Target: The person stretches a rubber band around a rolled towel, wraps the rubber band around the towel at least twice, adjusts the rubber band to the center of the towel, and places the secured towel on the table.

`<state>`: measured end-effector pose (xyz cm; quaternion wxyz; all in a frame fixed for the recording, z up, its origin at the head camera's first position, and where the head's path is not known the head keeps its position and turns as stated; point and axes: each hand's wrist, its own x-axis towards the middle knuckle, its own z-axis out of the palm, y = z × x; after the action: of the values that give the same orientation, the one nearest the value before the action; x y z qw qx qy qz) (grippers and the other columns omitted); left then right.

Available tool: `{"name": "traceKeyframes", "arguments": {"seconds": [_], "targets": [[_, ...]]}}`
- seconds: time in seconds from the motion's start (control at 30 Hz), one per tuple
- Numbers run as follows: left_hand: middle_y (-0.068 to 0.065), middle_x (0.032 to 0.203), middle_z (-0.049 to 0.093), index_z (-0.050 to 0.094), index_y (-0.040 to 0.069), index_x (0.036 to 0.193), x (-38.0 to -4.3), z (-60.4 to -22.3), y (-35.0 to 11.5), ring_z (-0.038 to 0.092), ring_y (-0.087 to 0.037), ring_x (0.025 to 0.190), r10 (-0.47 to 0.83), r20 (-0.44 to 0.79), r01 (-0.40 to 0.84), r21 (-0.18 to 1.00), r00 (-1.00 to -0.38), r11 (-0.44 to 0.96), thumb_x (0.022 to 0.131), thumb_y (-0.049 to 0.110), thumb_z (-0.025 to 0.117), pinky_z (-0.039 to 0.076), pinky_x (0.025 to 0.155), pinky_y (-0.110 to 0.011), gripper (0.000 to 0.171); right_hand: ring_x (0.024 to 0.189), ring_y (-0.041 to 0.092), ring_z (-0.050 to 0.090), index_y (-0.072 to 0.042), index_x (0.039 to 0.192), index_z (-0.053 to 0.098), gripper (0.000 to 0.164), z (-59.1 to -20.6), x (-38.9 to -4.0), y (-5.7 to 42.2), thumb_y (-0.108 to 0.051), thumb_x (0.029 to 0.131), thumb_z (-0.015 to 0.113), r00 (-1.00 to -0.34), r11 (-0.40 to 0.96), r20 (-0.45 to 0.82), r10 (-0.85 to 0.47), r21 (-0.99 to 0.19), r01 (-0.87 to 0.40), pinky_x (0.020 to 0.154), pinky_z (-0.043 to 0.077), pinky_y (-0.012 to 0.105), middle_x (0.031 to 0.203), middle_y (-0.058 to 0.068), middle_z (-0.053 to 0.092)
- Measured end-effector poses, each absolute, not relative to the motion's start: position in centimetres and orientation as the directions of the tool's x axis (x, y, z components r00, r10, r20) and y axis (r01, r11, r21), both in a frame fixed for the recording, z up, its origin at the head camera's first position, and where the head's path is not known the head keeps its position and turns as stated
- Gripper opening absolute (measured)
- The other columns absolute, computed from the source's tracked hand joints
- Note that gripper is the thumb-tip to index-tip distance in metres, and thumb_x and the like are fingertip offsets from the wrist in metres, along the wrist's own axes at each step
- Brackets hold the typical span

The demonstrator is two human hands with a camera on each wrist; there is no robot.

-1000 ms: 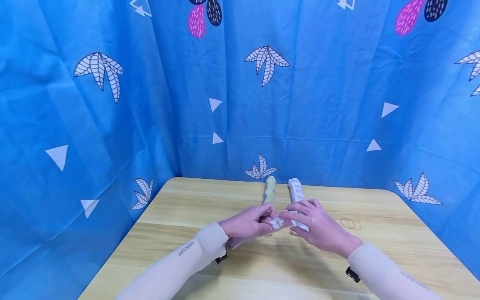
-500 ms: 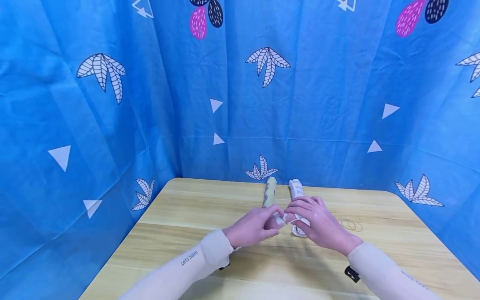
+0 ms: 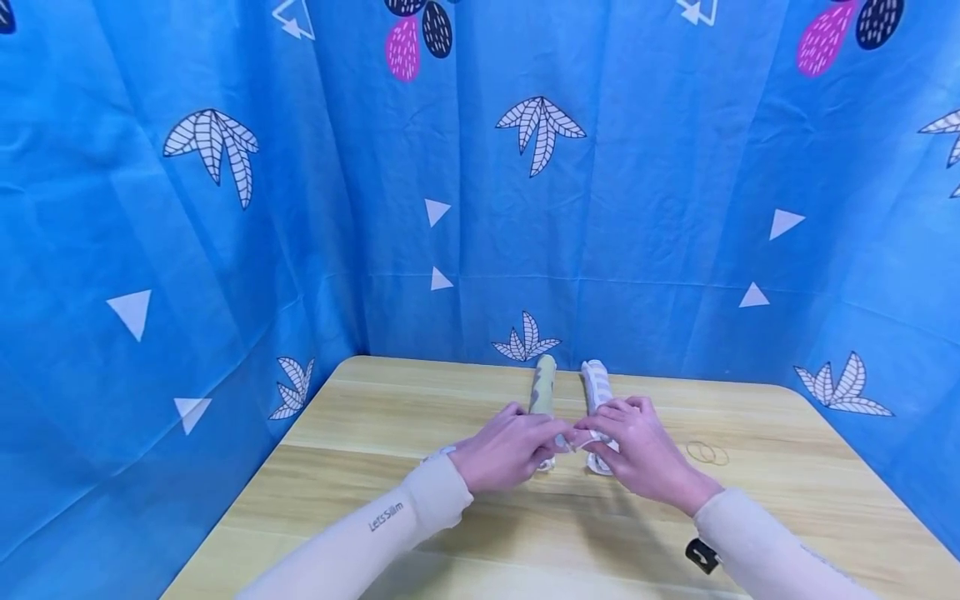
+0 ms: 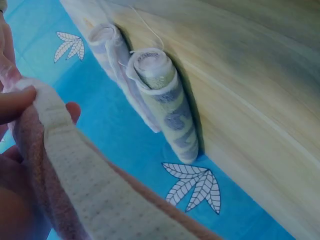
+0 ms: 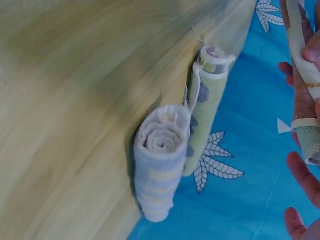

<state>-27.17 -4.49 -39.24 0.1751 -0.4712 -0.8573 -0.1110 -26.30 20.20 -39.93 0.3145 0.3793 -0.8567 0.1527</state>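
Note:
In the head view my left hand (image 3: 510,450) grips a rolled towel. This roll (image 4: 100,165) shows brownish and cream cloth in the left wrist view. My right hand (image 3: 648,458) meets it at the roll's end, fingers bent, with a thin pale line stretched near its fingertips. In the right wrist view a rubber band (image 5: 312,85) crosses the held roll; the right hand appears to pull it, though the grip is partly hidden. Behind the hands lie a green rolled towel with grey shapes (image 3: 543,386) and a pale striped rolled towel (image 3: 597,386).
Two loose rubber bands (image 3: 707,453) lie on the wooden table (image 3: 360,425), right of the right hand. A blue patterned curtain (image 3: 637,208) hangs behind the table and along both sides. A black strap piece (image 3: 702,555) shows at the right wrist.
My left hand has turned over and shifted slightly right, closer to the right hand. The right hand has stayed almost in place. The two towels behind have kept their places.

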Motion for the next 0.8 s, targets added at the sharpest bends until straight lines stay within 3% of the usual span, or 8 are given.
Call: {"name": "traceKeyframes", "arguments": {"seconds": [0.23,0.37,0.47,0.53,0.7,0.8], "targets": [[0.016,0.101,0.068,0.060,0.030,0.103,-27.6,-40.1,-4.6,0.056,0.000,0.086,0.796,0.353,0.855,0.018,-0.491,0.519,0.098,0.025,0.066,0.037,0.078,-0.021,0.009,0.101,0.017,0.068,-0.025,0.106,0.075,0.027,-40.2,-25.9,19.8,-0.024,0.080,0.083,-0.560,0.686,0.610,-0.561,-0.037,-0.727,0.093,0.040,0.047,0.104,-0.008,0.076],[0.015,0.096,0.064,0.054,0.027,0.095,-28.0,-40.7,-4.8,0.054,-0.002,0.085,0.818,0.354,0.876,0.007,-0.453,0.482,0.098,0.025,0.066,0.038,0.076,-0.020,0.012,0.104,0.017,0.067,-0.025,0.108,0.075,0.024,-40.2,-25.8,19.8,-0.025,0.085,0.079,-0.624,0.704,0.557,-0.548,-0.096,-0.704,0.097,0.039,0.050,0.106,-0.007,0.076],[0.017,0.096,0.064,0.055,0.027,0.099,-28.4,-40.9,-5.1,0.055,0.000,0.085,0.825,0.340,0.885,0.048,-0.451,0.464,0.099,0.025,0.064,0.040,0.078,-0.021,0.009,0.099,0.015,0.066,-0.025,0.107,0.076,0.018,-40.1,-25.7,19.8,-0.027,0.089,0.075,-0.675,0.701,0.514,-0.529,-0.183,-0.690,0.095,0.040,0.048,0.103,-0.009,0.075],[0.018,0.099,0.066,0.056,0.029,0.106,-28.4,-40.9,-5.3,0.057,0.001,0.086,0.819,0.312,0.875,0.110,-0.481,0.472,0.100,0.027,0.062,0.041,0.080,-0.022,0.008,0.090,0.012,0.067,-0.024,0.105,0.077,0.015,-40.0,-25.8,19.9,-0.025,0.092,0.071,-0.714,0.663,0.469,-0.519,-0.307,-0.683,0.091,0.046,0.042,0.097,-0.009,0.076],[0.012,0.094,0.066,0.050,0.031,0.124,-28.4,-40.8,-5.2,0.057,-0.003,0.077,0.789,0.249,0.816,0.324,-0.562,0.479,0.103,0.030,0.057,0.047,0.075,-0.022,0.023,0.081,0.007,0.066,-0.014,0.108,0.076,0.018,-39.5,-26.0,20.3,-0.020,0.098,0.062,-0.814,0.544,0.299,-0.497,-0.624,-0.561,0.073,0.054,0.027,0.094,-0.005,0.076],[0.011,0.097,0.066,0.048,0.035,0.131,-28.2,-40.7,-4.9,0.057,-0.004,0.078,0.769,0.272,0.808,0.316,-0.579,0.497,0.099,0.034,0.063,0.048,0.077,-0.024,0.035,0.083,0.011,0.065,-0.011,0.110,0.075,0.022,-39.2,-26.1,20.5,-0.023,0.100,0.059,-0.855,0.536,0.221,-0.468,-0.699,-0.474,0.075,0.052,0.026,0.096,-0.002,0.075]]}}
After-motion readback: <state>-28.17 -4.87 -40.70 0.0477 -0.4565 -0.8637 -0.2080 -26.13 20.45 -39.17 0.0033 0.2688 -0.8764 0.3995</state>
